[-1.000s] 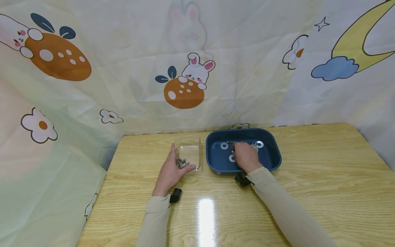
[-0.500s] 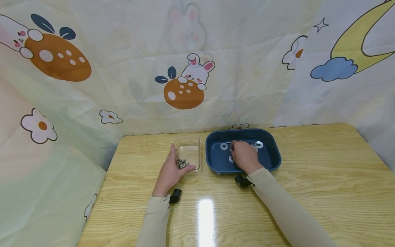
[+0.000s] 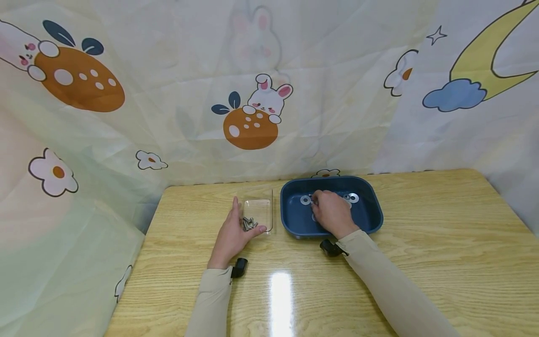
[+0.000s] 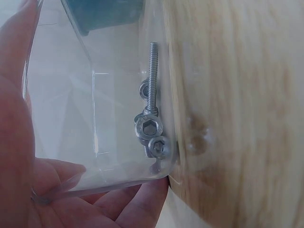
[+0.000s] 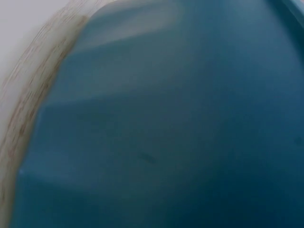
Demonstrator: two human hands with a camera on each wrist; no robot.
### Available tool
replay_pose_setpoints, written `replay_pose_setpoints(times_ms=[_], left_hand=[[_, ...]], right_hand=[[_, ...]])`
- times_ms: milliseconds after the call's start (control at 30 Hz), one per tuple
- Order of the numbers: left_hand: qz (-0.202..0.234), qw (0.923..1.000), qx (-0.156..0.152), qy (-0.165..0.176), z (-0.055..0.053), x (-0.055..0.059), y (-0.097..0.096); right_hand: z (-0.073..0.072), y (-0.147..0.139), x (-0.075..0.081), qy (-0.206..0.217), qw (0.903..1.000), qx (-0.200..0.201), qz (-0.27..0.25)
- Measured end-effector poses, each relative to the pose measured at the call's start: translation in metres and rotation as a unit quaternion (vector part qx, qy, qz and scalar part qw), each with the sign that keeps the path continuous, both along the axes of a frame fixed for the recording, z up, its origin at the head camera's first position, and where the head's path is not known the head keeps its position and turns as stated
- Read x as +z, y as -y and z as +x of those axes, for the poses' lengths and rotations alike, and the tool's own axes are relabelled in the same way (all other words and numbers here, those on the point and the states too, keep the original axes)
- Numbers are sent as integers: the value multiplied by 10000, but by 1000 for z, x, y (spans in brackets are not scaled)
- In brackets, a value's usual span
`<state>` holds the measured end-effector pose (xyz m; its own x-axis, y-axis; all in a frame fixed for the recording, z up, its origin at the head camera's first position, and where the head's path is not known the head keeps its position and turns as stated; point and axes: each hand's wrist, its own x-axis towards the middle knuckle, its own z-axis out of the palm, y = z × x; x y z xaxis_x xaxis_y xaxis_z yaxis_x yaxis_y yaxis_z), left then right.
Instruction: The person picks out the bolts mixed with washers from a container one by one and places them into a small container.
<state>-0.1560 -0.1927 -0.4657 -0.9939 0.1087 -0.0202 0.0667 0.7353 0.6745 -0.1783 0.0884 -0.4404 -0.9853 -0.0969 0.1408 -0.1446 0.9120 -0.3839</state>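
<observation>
My left hand (image 3: pixel 230 238) grips a clear plastic box (image 3: pixel 264 213) at its left and near sides, thumb and fingers spread round the wall. Several silver hex socket bolts (image 4: pixel 149 127) lie bunched in that box, one with its thread (image 4: pixel 153 73) pointing up in the left wrist view. My right hand (image 3: pixel 332 213) reaches into a dark blue tray (image 3: pixel 290 224), fingers curled down near its floor. Close left of those fingertips lies a flat washer (image 3: pixel 305 200). I cannot tell whether the fingertips pinch anything. In the right wrist view only the tray's outer wall (image 5: pixel 142 118) shows.
More washers (image 3: pixel 353 198) lie at the tray's right, and another is partly hidden under the right hand. Both containers stand side by side on a wooden table (image 3: pixel 442 234). A printed cloth (image 3: pixel 337 93) hangs right behind its far edge.
My right hand has shifted slightly left and away inside the tray, now covering more of the thin rod and the near washer. My left hand and the box have stayed put.
</observation>
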Motion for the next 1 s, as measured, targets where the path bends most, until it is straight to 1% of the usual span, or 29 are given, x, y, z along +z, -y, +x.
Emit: replay_pose_setpoints(times_ms=[267,367,467,667,1000], left_hand=[[15,10000,-3,41,1,1,0],[10,10000,3,20,1,1,-1],[5,10000,-17,-13,1,1,-1],[34,10000,-14,25,0,1,0],[-35,10000,1,49,0,1,0]], right_hand=[[3,2,0,-436,9987,190,-179],[4,3,1,-530,9980,230,-241],[5,5,2,-536,9980,229,-261],[8,10,5,-542,9977,251,-320],[11,16,7,-622,9966,295,-459]])
